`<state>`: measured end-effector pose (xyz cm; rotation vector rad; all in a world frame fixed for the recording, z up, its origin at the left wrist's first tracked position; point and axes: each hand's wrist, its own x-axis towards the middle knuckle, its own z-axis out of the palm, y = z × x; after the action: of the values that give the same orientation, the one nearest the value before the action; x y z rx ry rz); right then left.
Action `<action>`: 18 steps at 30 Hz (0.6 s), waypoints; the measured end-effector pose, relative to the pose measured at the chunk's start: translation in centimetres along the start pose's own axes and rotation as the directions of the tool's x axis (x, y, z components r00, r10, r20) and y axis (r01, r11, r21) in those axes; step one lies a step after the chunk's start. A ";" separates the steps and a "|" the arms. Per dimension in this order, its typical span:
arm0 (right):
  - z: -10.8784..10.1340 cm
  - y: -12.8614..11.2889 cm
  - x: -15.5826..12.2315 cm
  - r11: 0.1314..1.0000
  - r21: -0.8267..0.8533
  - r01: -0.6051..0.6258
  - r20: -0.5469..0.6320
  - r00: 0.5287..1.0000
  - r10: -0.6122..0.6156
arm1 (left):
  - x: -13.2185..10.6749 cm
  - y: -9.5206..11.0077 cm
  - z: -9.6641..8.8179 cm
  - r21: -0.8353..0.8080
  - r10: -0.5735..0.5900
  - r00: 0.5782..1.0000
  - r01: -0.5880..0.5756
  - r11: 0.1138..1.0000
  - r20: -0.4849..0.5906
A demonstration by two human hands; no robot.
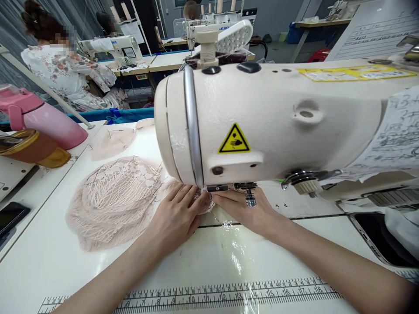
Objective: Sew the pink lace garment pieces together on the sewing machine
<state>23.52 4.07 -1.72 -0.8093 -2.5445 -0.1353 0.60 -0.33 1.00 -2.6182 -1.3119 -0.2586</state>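
Note:
A small pale pink lace piece (207, 206) lies under the head of the cream sewing machine (271, 117). My left hand (178, 211) is closed over its left side, fingers bent and pressed onto the fabric. From the right, my right hand (247, 211) reaches in under the machine head, with its fingertips pinched at the lace's edge. The machine's needle bar area partly hides these fingers. Just left of my left hand lies a layered pile of pale pink lace pieces (114, 200) with loose thread ends.
Thin pink pieces (113, 141) lie behind the pile. At left are a pink bottle (49, 117), an amber cup (39, 148) and a dark phone (13, 220). Another phone (379, 240) lies at right. A printed ruler (196, 296) runs along the front. A co-worker (65, 74) sits beyond.

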 end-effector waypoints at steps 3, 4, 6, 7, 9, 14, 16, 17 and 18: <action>-0.1 0.0 0.1 0.989 -0.140 0.058 0.037 0.998 -0.053 | 0.0 0.1 0.1 0.028 0.001 1.000 -0.001 1.000 -0.016; -0.1 -0.1 0.1 0.984 -0.164 0.069 0.036 0.997 -0.063 | 0.0 0.1 0.1 0.033 0.024 0.999 -0.023 0.999 -0.041; -0.1 -0.3 0.3 0.981 -0.182 0.060 0.000 0.998 -0.061 | -0.1 0.0 0.3 0.042 0.093 0.990 -0.089 0.995 -0.105; -0.1 -0.5 0.3 0.983 -0.181 0.038 -0.009 0.999 -0.041 | -0.2 0.0 0.3 0.046 0.128 0.983 -0.123 0.991 -0.133; -0.4 -0.8 0.4 0.987 -0.159 -0.006 0.020 1.000 0.010 | -0.3 -0.2 0.3 0.051 0.170 0.972 -0.164 0.985 -0.161; -0.8 -1.6 0.3 0.994 -0.087 -0.059 0.056 0.996 0.064 | -0.2 -0.8 -0.1 0.023 0.175 0.971 -0.174 0.985 -0.164; -0.6 -1.6 0.2 0.994 -0.088 -0.058 0.037 0.997 0.061 | -0.2 -1.0 -0.1 -0.002 0.169 0.971 -0.172 0.985 -0.171; -0.5 -1.7 0.2 0.994 -0.094 -0.055 0.037 0.998 0.059 | -0.1 -1.1 -0.1 -0.017 0.161 0.971 -0.167 0.986 -0.175; -0.4 -1.7 0.2 0.993 -0.103 -0.054 0.038 0.998 0.058 | -0.1 -1.1 -0.1 -0.031 0.150 0.973 -0.158 0.987 -0.177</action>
<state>22.59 2.70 -1.20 -0.9302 -2.5678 -0.2340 -0.39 0.18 1.18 -2.6475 -1.0527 -0.4849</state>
